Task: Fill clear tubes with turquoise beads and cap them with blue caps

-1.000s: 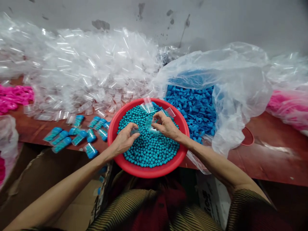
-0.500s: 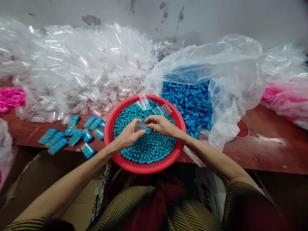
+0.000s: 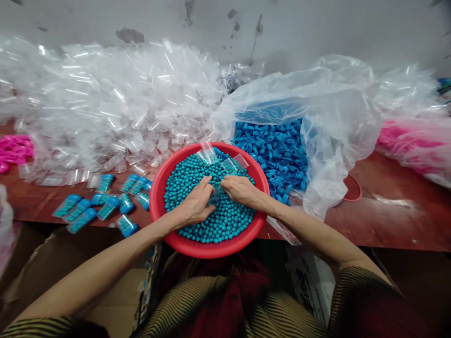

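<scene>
Now farther apart than half a second ago, the left hand [image 3: 197,204] loosely cups a clear container [image 3: 213,199] over turquoise beads [image 3: 211,227] in a red basin [image 3: 207,251]; the right hand [image 3: 241,189] curls, its hold unclear.

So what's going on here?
A person's bare left hand holds a small clear plastic container over round turquoise beads in a wide red plastic basin. The right hand is close beside it; whether it grips anything is hidden. Left of the basin lie blue-capped clear plastic containers of beads; to its right, blue plastic pieces.
</scene>
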{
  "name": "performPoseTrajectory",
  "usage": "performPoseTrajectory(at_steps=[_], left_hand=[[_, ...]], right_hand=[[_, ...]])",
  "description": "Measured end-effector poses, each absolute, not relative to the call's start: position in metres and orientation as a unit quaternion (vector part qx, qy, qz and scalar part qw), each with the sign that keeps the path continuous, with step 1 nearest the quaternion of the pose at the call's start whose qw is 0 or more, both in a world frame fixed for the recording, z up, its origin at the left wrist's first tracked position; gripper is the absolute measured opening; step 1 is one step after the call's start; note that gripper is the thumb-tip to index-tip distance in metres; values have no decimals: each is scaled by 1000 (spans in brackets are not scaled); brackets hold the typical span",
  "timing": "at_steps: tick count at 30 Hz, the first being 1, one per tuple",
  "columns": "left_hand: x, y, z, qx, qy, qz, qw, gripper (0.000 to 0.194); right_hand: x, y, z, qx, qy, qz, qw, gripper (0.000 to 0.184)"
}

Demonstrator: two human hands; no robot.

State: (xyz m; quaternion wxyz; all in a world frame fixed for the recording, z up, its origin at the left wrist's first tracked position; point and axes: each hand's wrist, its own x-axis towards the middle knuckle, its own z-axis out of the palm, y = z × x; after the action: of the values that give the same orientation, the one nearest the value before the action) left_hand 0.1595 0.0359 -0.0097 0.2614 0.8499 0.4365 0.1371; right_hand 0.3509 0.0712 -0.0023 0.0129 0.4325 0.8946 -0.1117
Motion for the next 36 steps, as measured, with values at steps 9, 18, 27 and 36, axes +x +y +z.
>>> performPoseTrajectory(at_steps=[9,18,27,36], left_hand=[[162,34,-1,821,449,123,331,55],[169,29,-3,856,467,7,222,33],[164,14,0,894,438,76,62,34],[158,36,-15,839,478,108,237,63]], right_hand=[[338,60,6,472,847,-245,-15,26],[346,84,33,592,806,-28,-2,32],[345,76,13,498,866,-50,-18,20],[330,68,2,427,872,-221,-87,23]])
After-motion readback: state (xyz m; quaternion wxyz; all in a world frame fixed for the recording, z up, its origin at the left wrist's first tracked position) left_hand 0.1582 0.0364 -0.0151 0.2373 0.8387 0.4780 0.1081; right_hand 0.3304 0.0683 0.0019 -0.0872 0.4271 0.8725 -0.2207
